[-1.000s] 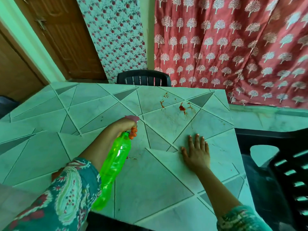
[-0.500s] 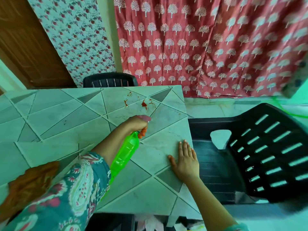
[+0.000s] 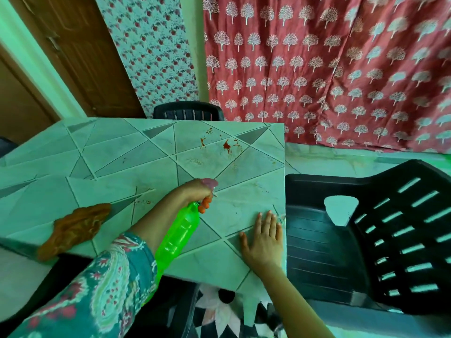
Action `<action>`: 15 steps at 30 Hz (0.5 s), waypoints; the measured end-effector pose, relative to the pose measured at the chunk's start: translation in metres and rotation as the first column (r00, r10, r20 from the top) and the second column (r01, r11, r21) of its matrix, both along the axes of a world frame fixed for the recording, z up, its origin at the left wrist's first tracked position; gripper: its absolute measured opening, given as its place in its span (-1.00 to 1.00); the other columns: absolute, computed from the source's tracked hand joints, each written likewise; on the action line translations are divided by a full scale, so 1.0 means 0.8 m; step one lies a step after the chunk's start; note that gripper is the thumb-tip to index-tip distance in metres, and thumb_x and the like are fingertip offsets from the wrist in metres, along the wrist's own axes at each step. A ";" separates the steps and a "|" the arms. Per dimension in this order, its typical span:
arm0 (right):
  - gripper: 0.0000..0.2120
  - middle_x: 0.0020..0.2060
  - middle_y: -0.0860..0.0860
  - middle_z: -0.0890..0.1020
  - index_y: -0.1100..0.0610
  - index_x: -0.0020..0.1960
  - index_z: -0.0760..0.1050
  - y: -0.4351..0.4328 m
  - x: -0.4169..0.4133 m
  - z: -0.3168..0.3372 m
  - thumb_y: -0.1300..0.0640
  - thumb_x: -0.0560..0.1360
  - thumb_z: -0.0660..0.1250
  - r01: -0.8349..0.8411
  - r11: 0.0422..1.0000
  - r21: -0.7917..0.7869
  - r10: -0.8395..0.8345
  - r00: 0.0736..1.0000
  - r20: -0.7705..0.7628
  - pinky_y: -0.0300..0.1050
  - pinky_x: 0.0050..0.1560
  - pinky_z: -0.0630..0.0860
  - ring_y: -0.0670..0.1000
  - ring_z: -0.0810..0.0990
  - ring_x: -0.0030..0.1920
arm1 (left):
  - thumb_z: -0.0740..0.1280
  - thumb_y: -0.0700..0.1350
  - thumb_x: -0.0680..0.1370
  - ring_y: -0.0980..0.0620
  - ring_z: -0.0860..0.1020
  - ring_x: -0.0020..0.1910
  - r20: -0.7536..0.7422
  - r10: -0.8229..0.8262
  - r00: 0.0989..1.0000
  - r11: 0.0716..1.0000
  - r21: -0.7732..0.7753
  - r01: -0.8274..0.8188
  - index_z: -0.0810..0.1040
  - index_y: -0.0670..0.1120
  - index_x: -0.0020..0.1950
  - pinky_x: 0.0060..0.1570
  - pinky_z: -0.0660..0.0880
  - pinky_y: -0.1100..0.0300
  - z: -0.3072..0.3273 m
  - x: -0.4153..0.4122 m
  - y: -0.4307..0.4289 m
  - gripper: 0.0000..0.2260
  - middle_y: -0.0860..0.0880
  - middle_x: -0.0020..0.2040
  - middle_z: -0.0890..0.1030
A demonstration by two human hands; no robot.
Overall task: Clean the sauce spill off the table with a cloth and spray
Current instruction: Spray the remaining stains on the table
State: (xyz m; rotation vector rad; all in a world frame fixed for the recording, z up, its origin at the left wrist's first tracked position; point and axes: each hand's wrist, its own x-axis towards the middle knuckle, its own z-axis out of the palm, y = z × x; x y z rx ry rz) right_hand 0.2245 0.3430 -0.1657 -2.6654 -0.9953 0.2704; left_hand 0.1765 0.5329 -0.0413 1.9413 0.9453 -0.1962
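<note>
Right hand (image 3: 262, 240) flat, fingers straight, on pale tiled table (image 3: 109, 154).
Left hand (image 3: 195, 191) grasps neck of translucent green plastic spray bottle (image 3: 178, 235): likely light, smooth; hold at neck.
Crumpled brown cloth (image 3: 73, 228) left, soft, untouched.
Red sauce spill (image 3: 227, 145) far.

Base of spray bottle (image 3: 179, 237) behind sleeve (image 3: 102, 289), its neck inside left hand (image 3: 195, 191)

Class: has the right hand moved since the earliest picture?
Yes. The right hand slid rightward and now lies flat at the right edge of the table.
</note>
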 end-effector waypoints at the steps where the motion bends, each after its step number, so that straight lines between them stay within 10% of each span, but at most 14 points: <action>1: 0.08 0.50 0.23 -0.17 0.22 0.52 -0.21 0.001 -0.001 0.000 -0.38 0.20 -0.70 0.001 1.000 -0.008 -0.001 1.000 -0.002 -0.03 0.33 -0.52 0.18 -0.23 0.51 | 0.10 -0.46 0.44 -0.02 0.45 -0.34 0.014 0.042 0.999 0.999 -0.004 -0.042 0.30 -0.12 0.45 -0.60 0.41 0.32 0.002 -0.009 0.007 -0.41 -0.16 -0.22 0.46; 8: -0.22 0.50 0.20 -0.24 0.22 0.51 -0.30 0.038 -0.034 0.012 -0.31 0.53 -0.21 0.059 0.993 -0.107 -0.063 0.997 -0.035 0.18 0.46 -0.28 0.24 -0.27 0.49 | 0.18 -0.40 0.35 -0.11 0.54 -0.30 0.102 0.310 0.945 0.943 0.090 -0.319 0.46 -0.02 0.35 -0.34 0.46 0.19 0.004 -0.085 0.069 -0.40 -0.18 -0.25 0.56; 15: -0.22 0.51 0.20 -0.21 0.22 0.52 -0.27 0.045 -0.037 0.006 -0.28 0.54 -0.14 0.104 0.988 -0.113 -0.101 0.994 0.033 0.19 0.45 -0.26 0.25 -0.22 0.50 | 0.25 -0.36 0.24 -0.12 0.50 -0.37 0.124 0.442 0.889 0.890 0.061 -0.451 0.47 -0.08 0.32 -0.34 0.45 0.14 0.001 -0.158 0.129 -0.37 -0.18 -0.31 0.56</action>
